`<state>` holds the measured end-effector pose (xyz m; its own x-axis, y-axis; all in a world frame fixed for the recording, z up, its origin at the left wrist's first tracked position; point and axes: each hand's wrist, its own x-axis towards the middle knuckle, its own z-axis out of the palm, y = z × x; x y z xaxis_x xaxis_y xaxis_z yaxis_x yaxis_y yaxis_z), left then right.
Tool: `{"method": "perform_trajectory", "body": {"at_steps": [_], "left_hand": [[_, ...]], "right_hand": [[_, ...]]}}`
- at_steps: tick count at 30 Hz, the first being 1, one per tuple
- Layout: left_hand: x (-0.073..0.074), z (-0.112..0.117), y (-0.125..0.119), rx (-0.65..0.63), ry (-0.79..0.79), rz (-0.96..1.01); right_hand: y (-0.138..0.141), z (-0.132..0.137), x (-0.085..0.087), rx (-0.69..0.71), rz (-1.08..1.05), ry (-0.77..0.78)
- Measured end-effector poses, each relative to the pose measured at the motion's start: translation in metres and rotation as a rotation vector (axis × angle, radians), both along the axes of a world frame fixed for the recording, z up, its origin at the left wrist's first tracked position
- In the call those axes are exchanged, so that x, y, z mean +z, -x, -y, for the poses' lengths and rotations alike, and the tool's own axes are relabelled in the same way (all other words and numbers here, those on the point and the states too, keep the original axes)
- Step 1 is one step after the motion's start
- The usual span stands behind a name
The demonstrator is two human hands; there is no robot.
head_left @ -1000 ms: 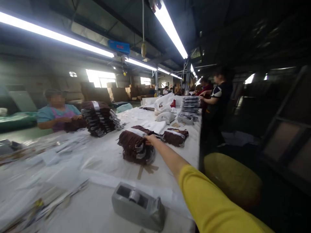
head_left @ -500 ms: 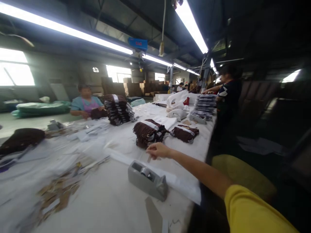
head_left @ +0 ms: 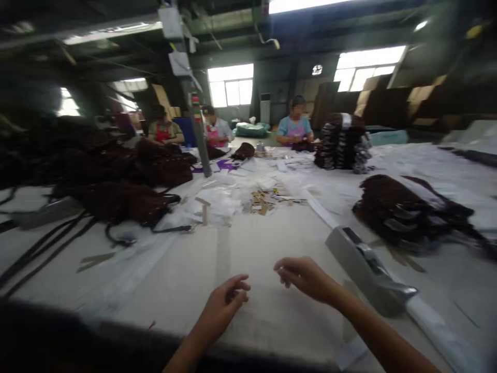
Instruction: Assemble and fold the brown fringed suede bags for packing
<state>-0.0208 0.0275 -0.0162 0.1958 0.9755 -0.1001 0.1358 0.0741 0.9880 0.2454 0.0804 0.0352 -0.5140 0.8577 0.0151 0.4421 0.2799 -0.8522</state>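
Gray tape dispenser point(head_left: 361, 269) sits on the white table point(head_left: 248, 243), lying aslant with its narrower end toward the near edge. Just left of the dispenser is the right hand point(head_left: 305, 277), palm down, its fingers loosely bent and partly spread, with nothing in its grasp. Farther left of the dispenser, the left hand point(head_left: 224, 305) faces it, thumb and fingers half curled and apart, likewise holding nothing; whether either hand touches the tabletop, I cannot tell.

A white strip point(head_left: 320, 207) leads away from the dispenser's far end. Beyond the dispenser and to its right lies a dark brown fabric bundle point(head_left: 392, 207) with a pale band around it. Behind the dispenser, well apart, stands a taller banded stack of brown fabric point(head_left: 341, 142). Tan paper scraps point(head_left: 262, 202) and crumpled clear plastic point(head_left: 221, 199) spread out past the dispenser, to its left. Much farther left of it are a heap of brown fabric pieces point(head_left: 116, 160) and several black straps point(head_left: 42, 254). Across the table from the dispenser, a person in a blue top and pink apron point(head_left: 295, 129) handles brown fabric.
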Motion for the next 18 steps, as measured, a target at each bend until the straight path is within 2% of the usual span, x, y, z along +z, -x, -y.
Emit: {"method": "perform_trajectory", "body": {"at_steps": [3,6,8,11,13,15,18], "left_hand": [[0.009,-0.022,0.041,0.097,-0.077,-0.062],[0.02,-0.06,0.1,0.382,-0.114,-0.164],[0.028,-0.092,0.146,0.564,-0.126,-0.24],[0.039,-0.139,0.209,0.764,-0.137,-0.398],[0.044,-0.167,0.24,0.846,-0.141,-0.54],[0.046,-0.194,0.26,0.886,-0.131,-0.689],[0.045,-0.23,0.276,0.914,-0.063,-0.887]], "right_hand": [[0.064,-0.01,-0.024,0.127,-0.065,0.05],[0.116,-0.012,-0.046,0.206,-0.115,0.095],[0.137,-0.008,-0.06,0.229,-0.122,0.116],[0.149,-0.004,-0.08,0.214,-0.122,0.123],[0.15,-0.006,-0.092,0.199,-0.135,0.145],[0.15,-0.01,-0.102,0.193,-0.145,0.212],[0.148,-0.016,-0.112,0.136,-0.111,0.307]]}}
